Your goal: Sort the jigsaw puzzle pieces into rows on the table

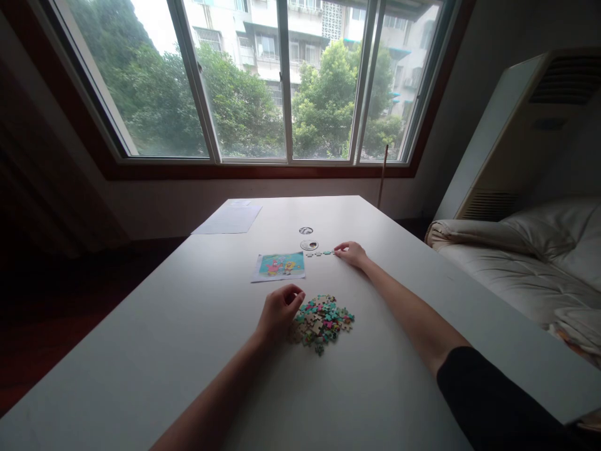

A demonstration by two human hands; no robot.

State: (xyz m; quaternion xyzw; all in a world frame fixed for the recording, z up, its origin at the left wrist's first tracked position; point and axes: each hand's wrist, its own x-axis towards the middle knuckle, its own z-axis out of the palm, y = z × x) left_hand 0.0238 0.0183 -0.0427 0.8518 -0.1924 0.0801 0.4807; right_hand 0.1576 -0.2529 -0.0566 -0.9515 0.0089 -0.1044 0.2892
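A heap of small jigsaw pieces point(323, 321), turquoise, pink and plain tan, lies on the white table point(211, 351). My left hand point(280, 308) is at the heap's left edge, thumb and fingers curled together; whatever may be between them is hidden. Farther off, my right hand point(352, 254) pinches down at the right end of a short row of puzzle pieces point(318, 254), its fingertips on a piece there. To the left of that row lies a printed picture sheet point(282, 265) with a pink and a yellow cartoon figure on turquoise.
Two small round items point(308, 245) sit beyond the row, one behind the other. White paper point(228, 218) lies at the table's far left corner. A pale padded sofa point(507, 250) stands to the right, below a tall cabinet-like unit point(502, 125). Windows face me.
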